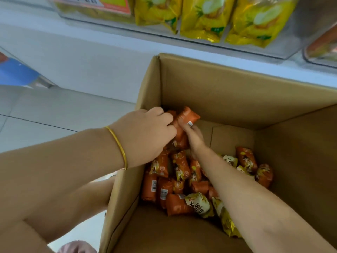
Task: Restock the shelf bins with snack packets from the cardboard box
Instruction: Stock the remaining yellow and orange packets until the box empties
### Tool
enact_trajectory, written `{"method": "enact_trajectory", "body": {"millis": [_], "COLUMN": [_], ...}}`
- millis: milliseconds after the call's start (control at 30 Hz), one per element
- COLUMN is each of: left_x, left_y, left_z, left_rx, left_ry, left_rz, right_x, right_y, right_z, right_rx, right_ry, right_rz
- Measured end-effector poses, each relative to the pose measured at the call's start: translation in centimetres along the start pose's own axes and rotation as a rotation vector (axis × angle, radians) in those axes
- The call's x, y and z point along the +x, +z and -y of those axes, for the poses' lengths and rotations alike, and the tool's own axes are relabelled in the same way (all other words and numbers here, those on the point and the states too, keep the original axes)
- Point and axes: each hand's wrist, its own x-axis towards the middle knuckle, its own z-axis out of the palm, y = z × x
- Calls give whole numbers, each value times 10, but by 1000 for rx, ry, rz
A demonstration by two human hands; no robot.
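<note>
- I am watching both hands working down inside the cardboard box (218, 92), which is standing open just below the shelf.
- The left hand (145, 134), with a gold bracelet (118, 143) at the wrist, is curling its fingers over a bundle of orange packets (187, 115). The knuckles are bent and the fingers are clamped on the wrappers.
- The right hand (195, 137) is meeting it from the other side and wrapping the same bundle from beneath. Its fingertips are partly hiding behind the packets, but I am reading the grip as closed on them.
- The bundle is sitting raised above the loose pile (180, 165) of orange and pale yellow packets lying on the box floor, towards the far left corner.
- Step in hand, as I am judging it: gathering a handful for lifting out. Nothing is going up to the shelf yet.
- The clear shelf bin (291, 42) above the box is showing large yellow bags (204, 19). I cannot tell from here which bin is meant for the orange packets.
- The next move is calling for a firm two-handed squeeze so the slick wrappers are not slipping free, then a lift clear of the box's far wall and a reach up to a bin.
</note>
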Motion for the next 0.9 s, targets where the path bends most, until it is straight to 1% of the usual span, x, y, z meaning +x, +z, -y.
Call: {"method": "enact_trajectory", "body": {"millis": [33, 67, 100, 167, 233, 300, 367, 433, 500, 600, 667, 733, 800, 900], "left_x": [-1, 1, 1, 2, 2, 0, -3, -8, -11, -15, -17, -18, -20, -18], "left_y": [1, 2, 1, -4, -7, -8, -9, -19, -30, -47, -54, -58, -60, -59], "left_z": [-2, -1, -5, -21, -47, -72, -91, -106, -116, -116, -104, -93, -88, -89], "left_rx": [52, 55, 2, -217, -404, -484, -568, -725, -994, -1467, -1640, -1697, -1716, -1737], "left_ry": [30, 73, 81, 58, 91, 112, 118, 120, 70, -137, -247, -291, -299, -318], "left_rz": [-28, -84, -107, -125, -112, -131, -218, -273, -236, -129, -120, -103, -79, -33], "right_x": [-16, -35, -53, -88, -121, -149, -171, -190, -206, -223, -231, -239, -241, -238], "right_y": [-9, -18, -29, -47, -60, -68, -76, -87, -101, -120, -131, -141, -148, -153], "right_z": [3, 8, 13, 24, 32, 39, 46, 55, 61, 71, 80, 88, 92, 94], "right_rx": [-12, -10, -6, 20, 66, 126, 128, 107, 49, -92, -176, -209, -191, -87], "right_ry": [-10, -24, -40, -61, -78, -88, -95, -110, -141, -249, -319, -372, -420, -437], "right_rz": [35, 72, 102, 149, 169, 187, 177, 140, 108, 126, 118, 127, 160, 175]}}
